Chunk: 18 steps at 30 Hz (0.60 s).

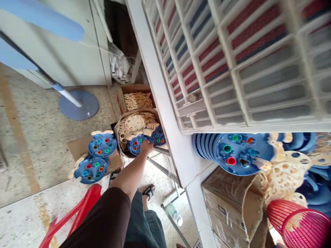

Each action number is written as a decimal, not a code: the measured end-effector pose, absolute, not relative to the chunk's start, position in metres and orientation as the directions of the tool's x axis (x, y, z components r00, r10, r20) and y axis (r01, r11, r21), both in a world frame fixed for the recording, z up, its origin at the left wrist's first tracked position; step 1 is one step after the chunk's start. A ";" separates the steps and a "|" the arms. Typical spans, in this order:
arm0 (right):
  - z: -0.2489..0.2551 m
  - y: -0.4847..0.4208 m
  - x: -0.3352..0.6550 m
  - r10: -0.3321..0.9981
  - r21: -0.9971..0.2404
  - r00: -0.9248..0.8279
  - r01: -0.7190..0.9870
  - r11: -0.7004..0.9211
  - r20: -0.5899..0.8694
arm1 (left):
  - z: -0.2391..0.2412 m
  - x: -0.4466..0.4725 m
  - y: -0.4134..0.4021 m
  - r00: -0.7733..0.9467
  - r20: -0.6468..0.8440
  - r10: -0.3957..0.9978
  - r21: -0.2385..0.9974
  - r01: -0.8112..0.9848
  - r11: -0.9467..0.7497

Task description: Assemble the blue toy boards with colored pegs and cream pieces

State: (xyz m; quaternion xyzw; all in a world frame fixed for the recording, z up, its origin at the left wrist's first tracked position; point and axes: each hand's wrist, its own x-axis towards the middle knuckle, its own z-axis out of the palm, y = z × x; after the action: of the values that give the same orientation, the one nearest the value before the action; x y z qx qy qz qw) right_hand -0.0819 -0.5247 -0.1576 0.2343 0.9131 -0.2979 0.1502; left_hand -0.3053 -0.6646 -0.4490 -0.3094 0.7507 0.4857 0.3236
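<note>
My left hand (147, 146), at the end of a dark brown sleeve, reaches down to a carton (119, 137) beside the table leg. Its fingers close at the edge of a blue round plastic plate (136, 144) with small coloured cups in it; the fingertips are partly hidden. Another blue plate (158, 136) with cream scalloped pieces lies right beside the hand. Under them, cream perforated discs (133, 123) fill the carton. Two more blue plates, one upper (102, 144) and one lower (91, 169), lie on cardboard to the left. My right hand is not in view.
A white table (165, 103) carries a large white plastic crate (232, 69). At right are stacked blue plates (232, 153), cardboard boxes (227, 203) and a red mesh basket (297, 224). A red stool (85, 206) and a blue round stand base (79, 105) occupy the floor.
</note>
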 end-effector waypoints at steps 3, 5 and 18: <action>-0.187 -0.532 -0.102 0.366 -0.459 -0.829 0.544 0.702 -0.423 | -0.468 -0.321 -0.643 -0.573 -0.806 -0.145 0.509 -0.798 0.324; -0.198 -0.534 -0.109 0.383 -0.458 -0.820 0.560 0.691 -0.425 | -0.474 -0.325 -0.637 -0.561 -0.815 -0.146 0.498 -0.807 0.319; -0.235 -0.556 -0.139 0.408 -0.516 -0.808 0.587 0.624 -0.425 | -0.461 -0.320 -0.634 -0.636 -0.735 -0.235 0.620 -0.771 0.146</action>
State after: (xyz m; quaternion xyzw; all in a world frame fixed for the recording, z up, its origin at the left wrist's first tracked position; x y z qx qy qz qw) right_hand -0.1389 -0.5562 -0.2347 0.2792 0.8910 -0.3318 0.1347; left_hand -0.3203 -0.6340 -0.4609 -0.3508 0.7169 0.5515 0.2427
